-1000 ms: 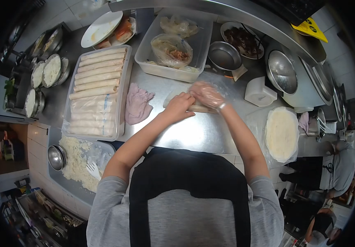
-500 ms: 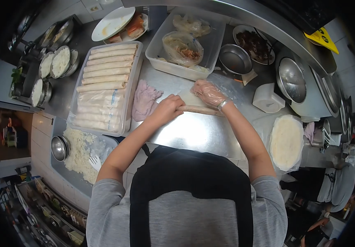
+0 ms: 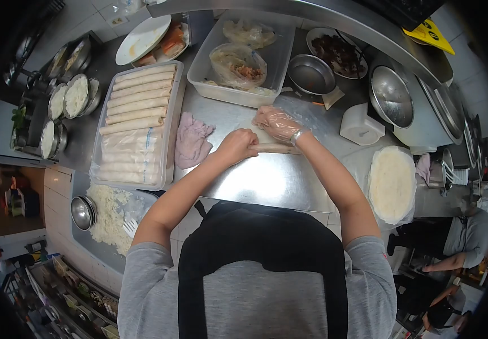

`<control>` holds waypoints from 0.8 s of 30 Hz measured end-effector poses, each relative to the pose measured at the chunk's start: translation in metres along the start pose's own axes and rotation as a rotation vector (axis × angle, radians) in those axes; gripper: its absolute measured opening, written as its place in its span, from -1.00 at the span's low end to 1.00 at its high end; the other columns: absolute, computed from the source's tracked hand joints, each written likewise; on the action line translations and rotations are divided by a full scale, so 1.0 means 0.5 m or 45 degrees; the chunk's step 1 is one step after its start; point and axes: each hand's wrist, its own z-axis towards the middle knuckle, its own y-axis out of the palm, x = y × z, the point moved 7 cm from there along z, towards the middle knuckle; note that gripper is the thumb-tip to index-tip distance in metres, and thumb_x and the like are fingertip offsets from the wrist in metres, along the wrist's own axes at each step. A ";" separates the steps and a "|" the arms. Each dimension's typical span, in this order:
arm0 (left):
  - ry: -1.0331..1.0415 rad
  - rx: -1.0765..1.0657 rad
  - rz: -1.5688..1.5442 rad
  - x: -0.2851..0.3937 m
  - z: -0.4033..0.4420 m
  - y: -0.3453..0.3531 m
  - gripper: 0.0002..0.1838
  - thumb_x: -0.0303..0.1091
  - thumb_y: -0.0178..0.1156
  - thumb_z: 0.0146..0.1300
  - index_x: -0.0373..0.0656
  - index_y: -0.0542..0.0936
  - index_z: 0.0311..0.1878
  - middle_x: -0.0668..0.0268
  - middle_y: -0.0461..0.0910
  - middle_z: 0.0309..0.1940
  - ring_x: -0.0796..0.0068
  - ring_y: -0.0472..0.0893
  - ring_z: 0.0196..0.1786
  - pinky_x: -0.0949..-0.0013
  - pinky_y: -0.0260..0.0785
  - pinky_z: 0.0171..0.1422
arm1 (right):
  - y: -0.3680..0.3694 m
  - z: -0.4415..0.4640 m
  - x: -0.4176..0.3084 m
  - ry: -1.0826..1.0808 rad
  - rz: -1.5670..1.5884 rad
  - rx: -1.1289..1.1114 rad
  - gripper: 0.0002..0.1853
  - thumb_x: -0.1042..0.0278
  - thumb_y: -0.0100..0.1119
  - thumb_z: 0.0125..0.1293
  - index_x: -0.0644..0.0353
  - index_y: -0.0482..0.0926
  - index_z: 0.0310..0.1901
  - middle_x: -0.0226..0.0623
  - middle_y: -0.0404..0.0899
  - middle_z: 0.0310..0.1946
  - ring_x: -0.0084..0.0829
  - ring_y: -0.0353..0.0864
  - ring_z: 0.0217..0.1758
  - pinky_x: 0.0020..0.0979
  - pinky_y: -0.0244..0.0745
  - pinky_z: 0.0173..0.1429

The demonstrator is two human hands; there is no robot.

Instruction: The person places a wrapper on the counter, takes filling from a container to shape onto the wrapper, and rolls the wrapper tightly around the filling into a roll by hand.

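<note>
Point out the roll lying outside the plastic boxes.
The roll at the left hand, over the metal counter; the other visible rolls lie side by side in the long plastic box.

At the centre of the frame, the left hand, fingers curled, touches the left end of a pale roll; the right hand, in a clear glove, lies just above it. Left of centre, a pink cloth lies beside a plastic tub of rolls. At the right sits a round, pale stack of wrappers.
</note>
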 end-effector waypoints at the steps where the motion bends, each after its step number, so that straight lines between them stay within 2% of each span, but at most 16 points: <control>1: 0.004 0.001 0.006 -0.001 0.005 0.000 -0.70 -0.32 0.47 -0.15 -0.24 0.62 -0.36 0.10 0.62 -0.36 0.06 0.61 -0.19 0.14 0.46 -0.06 | 0.001 0.003 0.001 0.001 0.015 -0.020 -0.80 0.29 0.02 0.33 0.13 0.63 -0.22 -0.14 0.52 -0.15 -0.15 0.54 0.00 -0.20 0.43 0.08; 3: -0.072 -0.044 -0.067 0.001 0.017 0.004 -0.68 -0.31 0.47 -0.16 -0.25 0.61 -0.36 0.08 0.62 -0.36 0.06 0.62 -0.18 0.14 0.46 -0.06 | 0.009 0.006 0.011 -0.012 0.031 -0.004 -0.80 0.28 0.03 0.33 0.13 0.64 -0.21 -0.14 0.52 -0.15 -0.14 0.54 0.00 -0.20 0.43 0.08; 7: 0.003 -0.014 -0.013 0.019 0.019 0.022 -0.66 -0.31 0.50 -0.17 -0.26 0.62 -0.34 0.11 0.62 -0.36 0.10 0.62 -0.21 0.17 0.46 -0.10 | 0.014 0.006 0.022 -0.004 0.061 -0.019 -0.79 0.27 0.04 0.33 0.10 0.65 -0.17 -0.15 0.53 -0.13 -0.13 0.54 0.01 -0.20 0.42 0.09; 10: -0.009 -0.034 0.065 0.029 0.019 0.029 -0.64 -0.31 0.50 -0.17 -0.26 0.61 -0.31 0.10 0.62 -0.33 0.10 0.61 -0.17 0.17 0.46 -0.06 | 0.013 0.007 0.024 0.011 0.144 -0.040 -0.79 0.28 0.05 0.33 0.07 0.66 -0.14 -0.15 0.53 -0.11 -0.13 0.54 0.02 -0.20 0.41 0.10; 12: 0.084 0.102 0.036 0.047 0.023 0.037 -0.62 -0.30 0.50 -0.17 -0.26 0.60 -0.28 0.09 0.61 -0.28 0.08 0.60 -0.12 0.15 0.45 -0.02 | 0.013 0.008 0.024 -0.011 0.116 -0.058 -0.79 0.30 0.05 0.32 0.06 0.67 -0.14 -0.15 0.53 -0.11 -0.13 0.54 0.03 -0.21 0.41 0.11; 16: 0.045 0.076 0.047 0.050 0.025 0.048 -0.61 -0.29 0.49 -0.15 -0.26 0.60 -0.26 0.08 0.59 -0.25 0.06 0.58 -0.07 0.14 0.43 0.02 | 0.020 0.012 0.032 -0.065 0.110 -0.077 -0.80 0.32 0.06 0.30 0.04 0.66 -0.13 -0.15 0.53 -0.10 -0.15 0.54 0.04 -0.22 0.42 0.12; 19: 0.014 0.061 0.033 0.062 0.038 0.046 -0.65 -0.31 0.48 -0.14 -0.24 0.57 -0.30 0.09 0.57 -0.21 0.07 0.57 -0.05 0.13 0.43 0.04 | 0.007 0.008 0.015 -0.064 0.032 -0.151 -0.79 0.30 0.07 0.29 0.06 0.65 -0.11 -0.15 0.53 -0.12 -0.15 0.54 0.03 -0.22 0.43 0.13; 22: 0.093 0.110 -0.009 0.066 0.043 0.068 -0.65 -0.30 0.48 -0.12 -0.24 0.57 -0.30 0.09 0.56 -0.20 0.07 0.56 -0.04 0.15 0.42 0.05 | -0.005 0.003 0.004 -0.106 0.026 -0.180 -0.76 0.27 0.07 0.29 0.09 0.64 -0.09 -0.16 0.56 -0.08 -0.13 0.54 0.05 -0.23 0.43 0.15; 24: 0.047 0.070 0.011 0.067 0.043 0.068 -0.65 -0.31 0.48 -0.13 -0.24 0.57 -0.30 0.10 0.56 -0.22 0.07 0.56 -0.03 0.15 0.42 0.06 | -0.008 -0.008 0.027 -0.050 0.072 -0.130 -0.76 0.26 0.05 0.31 0.11 0.64 -0.09 -0.16 0.57 -0.06 -0.13 0.54 0.07 -0.23 0.43 0.16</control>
